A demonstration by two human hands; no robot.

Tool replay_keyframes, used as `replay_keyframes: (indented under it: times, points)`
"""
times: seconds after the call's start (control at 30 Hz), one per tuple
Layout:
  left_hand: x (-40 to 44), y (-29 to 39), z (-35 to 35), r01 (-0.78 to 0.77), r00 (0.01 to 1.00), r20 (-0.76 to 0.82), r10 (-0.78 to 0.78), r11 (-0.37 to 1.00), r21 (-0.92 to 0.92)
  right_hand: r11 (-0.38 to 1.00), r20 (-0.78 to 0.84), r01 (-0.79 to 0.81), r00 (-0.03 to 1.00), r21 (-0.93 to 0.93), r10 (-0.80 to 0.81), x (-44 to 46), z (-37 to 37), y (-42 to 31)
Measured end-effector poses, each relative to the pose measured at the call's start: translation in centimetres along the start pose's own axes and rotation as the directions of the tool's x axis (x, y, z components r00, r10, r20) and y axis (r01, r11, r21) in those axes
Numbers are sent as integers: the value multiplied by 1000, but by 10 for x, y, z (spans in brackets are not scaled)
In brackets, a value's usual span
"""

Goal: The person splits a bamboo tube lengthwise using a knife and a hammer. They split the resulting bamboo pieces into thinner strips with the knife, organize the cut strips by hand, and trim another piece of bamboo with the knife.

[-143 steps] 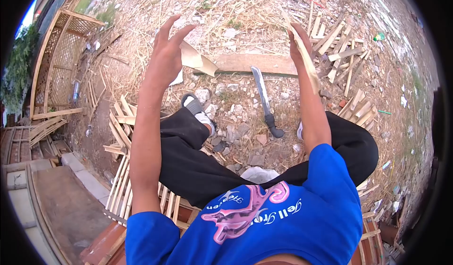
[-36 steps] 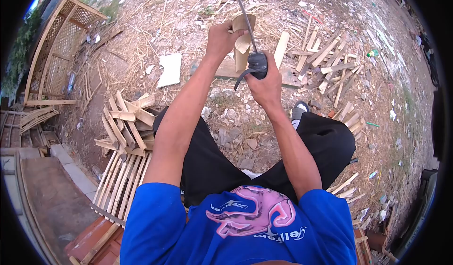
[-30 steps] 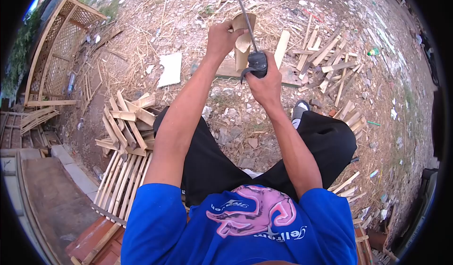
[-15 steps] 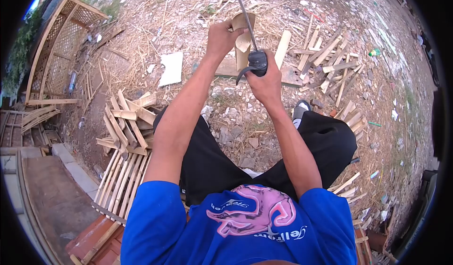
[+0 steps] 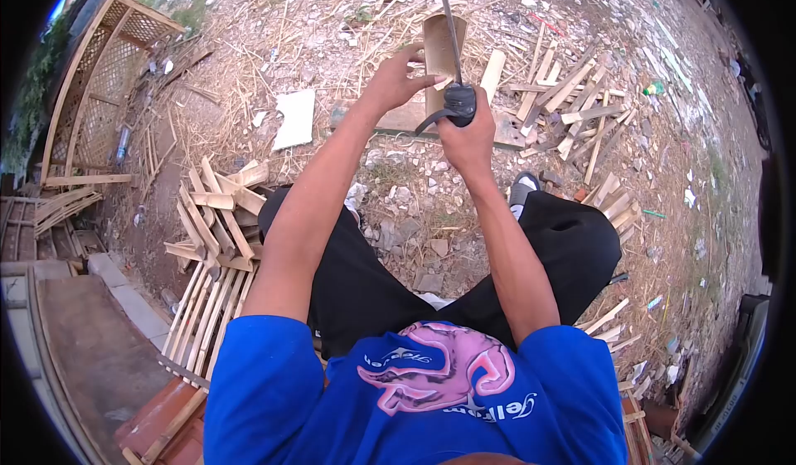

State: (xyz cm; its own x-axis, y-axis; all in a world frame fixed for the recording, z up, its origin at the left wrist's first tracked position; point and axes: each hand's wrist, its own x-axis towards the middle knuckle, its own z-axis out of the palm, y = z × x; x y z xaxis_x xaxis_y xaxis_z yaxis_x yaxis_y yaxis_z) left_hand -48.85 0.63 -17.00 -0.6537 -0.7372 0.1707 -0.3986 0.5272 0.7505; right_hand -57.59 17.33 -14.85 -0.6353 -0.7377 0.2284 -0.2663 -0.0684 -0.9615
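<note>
My right hand (image 5: 469, 140) is wrapped round the black-taped handle of a long-bladed knife (image 5: 448, 17); a loose strap end curls out to the left. The narrow blade points away from me, crossing in front of a curved piece of split bamboo (image 5: 437, 44). Beside the bamboo's left edge is my left hand (image 5: 401, 82), its fingers and thumb apart. The thumb reaches across the bamboo's lower part; whether it touches is unclear. Beneath lies a wooden plank (image 5: 398, 118) on the ground. A pale bamboo strip (image 5: 492, 75) leans just to the right.
Split bamboo lies in a heap (image 5: 580, 92) at the right and another pile (image 5: 215, 208) at the left, by a slatted bamboo rack (image 5: 207, 312). A white broken board (image 5: 294, 119) lies on the littered ground. A woven lattice frame (image 5: 99, 92) stands at far left.
My left hand has loosened from the bamboo, its fingers spreading at the left edge. The bamboo shows more upright and further right. The knife has shifted slightly right with my right hand.
</note>
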Motion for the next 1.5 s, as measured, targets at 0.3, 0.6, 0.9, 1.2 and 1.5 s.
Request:
replay_keyframes:
  times: [0.3,0.6,0.9,1.2,1.5]
  points:
    - [15,13,9,57,997,-36,-64,982,-178,999,67,17,998,-35,-15,-5,-4,6]
    - [18,18,12,-78,965,-261,4,959,-274,1000,94,1,996,15,-2,-12,-5,-9]
    - [15,46,1,-155,937,-345,47,943,-293,994,37,65,997,82,-69,-12,-5,-19]
    - [10,12,23,-105,984,-160,72,972,-208,999,-8,-40,999,12,40,2,-10,22]
    - [15,69,-16,-224,908,-389,154,964,-143,989,20,143,989,38,-144,-3,-13,-28]
